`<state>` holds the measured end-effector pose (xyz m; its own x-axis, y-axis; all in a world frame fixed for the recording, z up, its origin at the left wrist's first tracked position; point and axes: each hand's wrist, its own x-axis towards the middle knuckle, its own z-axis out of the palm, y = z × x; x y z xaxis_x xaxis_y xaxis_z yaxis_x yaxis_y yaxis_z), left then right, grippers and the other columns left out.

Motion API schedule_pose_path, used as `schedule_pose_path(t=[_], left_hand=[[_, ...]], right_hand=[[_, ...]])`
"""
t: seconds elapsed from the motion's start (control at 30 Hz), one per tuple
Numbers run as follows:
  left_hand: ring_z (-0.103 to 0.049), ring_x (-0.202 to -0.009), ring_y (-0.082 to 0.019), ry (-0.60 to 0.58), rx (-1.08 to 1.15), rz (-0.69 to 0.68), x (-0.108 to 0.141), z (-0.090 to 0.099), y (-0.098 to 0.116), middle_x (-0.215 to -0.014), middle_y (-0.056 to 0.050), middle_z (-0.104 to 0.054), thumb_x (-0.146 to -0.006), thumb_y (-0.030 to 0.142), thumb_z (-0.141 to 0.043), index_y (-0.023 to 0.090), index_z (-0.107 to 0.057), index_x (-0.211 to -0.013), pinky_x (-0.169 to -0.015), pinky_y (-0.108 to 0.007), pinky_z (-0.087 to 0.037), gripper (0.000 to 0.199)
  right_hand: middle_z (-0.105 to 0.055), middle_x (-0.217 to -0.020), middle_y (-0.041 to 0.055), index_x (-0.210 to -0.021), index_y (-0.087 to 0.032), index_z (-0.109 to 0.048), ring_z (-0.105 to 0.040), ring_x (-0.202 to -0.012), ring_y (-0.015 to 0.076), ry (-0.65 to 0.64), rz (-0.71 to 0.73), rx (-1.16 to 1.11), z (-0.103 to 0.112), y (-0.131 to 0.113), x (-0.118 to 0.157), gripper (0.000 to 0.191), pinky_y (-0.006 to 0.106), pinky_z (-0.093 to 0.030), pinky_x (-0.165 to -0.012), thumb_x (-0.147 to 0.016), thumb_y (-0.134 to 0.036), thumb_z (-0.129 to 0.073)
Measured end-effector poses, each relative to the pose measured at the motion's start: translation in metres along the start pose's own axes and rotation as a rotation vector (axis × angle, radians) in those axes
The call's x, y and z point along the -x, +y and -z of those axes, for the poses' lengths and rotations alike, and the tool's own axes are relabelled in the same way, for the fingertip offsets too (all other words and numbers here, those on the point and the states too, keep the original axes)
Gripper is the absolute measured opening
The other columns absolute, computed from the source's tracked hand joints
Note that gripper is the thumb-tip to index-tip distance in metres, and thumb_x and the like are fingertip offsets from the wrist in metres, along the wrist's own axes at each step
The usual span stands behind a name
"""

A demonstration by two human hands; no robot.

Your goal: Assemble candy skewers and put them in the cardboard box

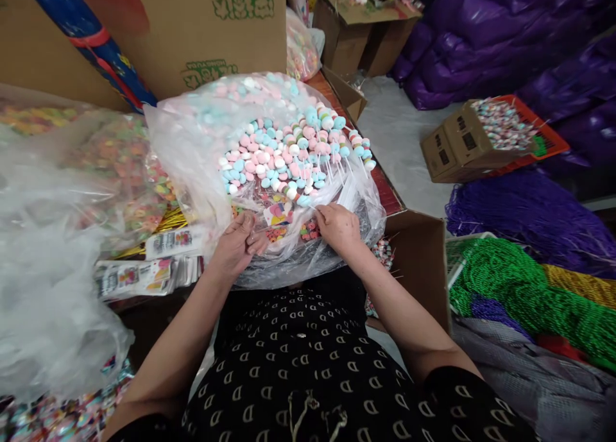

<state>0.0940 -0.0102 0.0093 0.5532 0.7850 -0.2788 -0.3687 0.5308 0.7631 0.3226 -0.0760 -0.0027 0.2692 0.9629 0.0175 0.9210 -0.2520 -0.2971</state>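
A large clear plastic bag (pixel 185 134) lies open in front of me, full of loose pink, blue and white candies (pixel 255 153). Several finished candy skewers (pixel 322 131) rest on top at its right side, their white sticks toward me. My right hand (pixel 339 229) is closed in a pinch on the stick of a candy skewer (pixel 301 199), which points left. To its left, my left hand (pixel 237 242) has its fingers curled together at the bag's near edge; what they hold, if anything, is too small to make out. Ring-shaped candies (pixel 276 235) lie between my hands.
Printed labels (pixel 137 278) lie in stacks at left, beside bags of ring candies (pixel 115 166). A cardboard box (pixel 418 262) stands open at my right. Beyond are green bead strings (pixel 520 294), a carton of wrapped skewers (pixel 457 147) and purple sacks (pixel 481 38).
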Motion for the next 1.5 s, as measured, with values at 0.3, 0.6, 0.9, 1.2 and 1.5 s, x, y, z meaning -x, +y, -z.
schedule_pose_path(t=[0.3, 0.6, 0.9, 1.2, 1.5], left_hand=[[-0.030, -0.036, -0.005, -0.042, 0.010, 0.043, -0.004, 0.003, 0.000, -0.050, 0.013, -0.035, -0.073, 0.047, -0.092, 0.021, -0.048, -0.077, -0.043, -0.022, -0.035, 0.051], [-0.031, -0.036, -0.005, -0.073, 0.000, 0.061, -0.009, 0.002, 0.001, -0.050, 0.012, -0.036, -0.070, 0.044, -0.094, 0.021, -0.046, -0.072, -0.042, -0.022, -0.037, 0.054], [-0.033, -0.037, -0.005, -0.059, -0.034, 0.076, -0.008, 0.001, 0.007, -0.051, 0.012, -0.037, -0.070, 0.045, -0.095, 0.021, -0.045, -0.072, -0.044, -0.022, -0.039, 0.055], [-0.033, -0.037, -0.005, -0.084, -0.069, 0.074, -0.014, 0.003, 0.003, -0.051, 0.012, -0.037, -0.068, 0.047, -0.095, 0.021, -0.044, -0.071, -0.043, -0.023, -0.042, 0.058], [-0.032, -0.037, -0.005, -0.076, -0.180, 0.065, -0.015, -0.001, 0.004, -0.050, 0.012, -0.035, -0.069, 0.050, -0.094, 0.019, -0.056, -0.074, -0.042, -0.022, -0.042, 0.049]], right_hand=[[-0.067, -0.065, -0.0004, -0.096, -0.019, -0.077, -0.061, -0.061, 0.0161, 0.330, -0.117, -0.864, 0.006, 0.028, 0.012, 0.028, 0.029, -0.052, -0.064, -0.094, -0.043, -0.063], [-0.070, -0.063, -0.0012, -0.092, -0.023, -0.083, -0.062, -0.057, 0.0145, 0.288, 0.005, -0.958, 0.049, 0.040, 0.058, 0.017, 0.029, -0.054, -0.059, -0.089, -0.038, -0.073], [-0.074, -0.066, 0.0001, -0.091, -0.023, -0.084, -0.067, -0.060, 0.0160, 0.271, 0.019, -0.854, 0.057, 0.059, 0.061, 0.016, 0.031, -0.056, -0.063, -0.087, -0.034, -0.074], [-0.072, -0.063, -0.0001, -0.088, -0.022, -0.084, -0.064, -0.057, 0.0153, 0.287, -0.026, -0.889, 0.055, 0.065, 0.065, 0.021, 0.030, -0.054, -0.059, -0.086, -0.041, -0.076], [-0.079, -0.076, 0.0025, -0.087, -0.026, -0.086, -0.069, -0.066, 0.0175, 0.334, 0.099, -0.771, 0.060, 0.067, 0.064, 0.010, 0.031, -0.056, -0.064, -0.087, -0.030, -0.076]])
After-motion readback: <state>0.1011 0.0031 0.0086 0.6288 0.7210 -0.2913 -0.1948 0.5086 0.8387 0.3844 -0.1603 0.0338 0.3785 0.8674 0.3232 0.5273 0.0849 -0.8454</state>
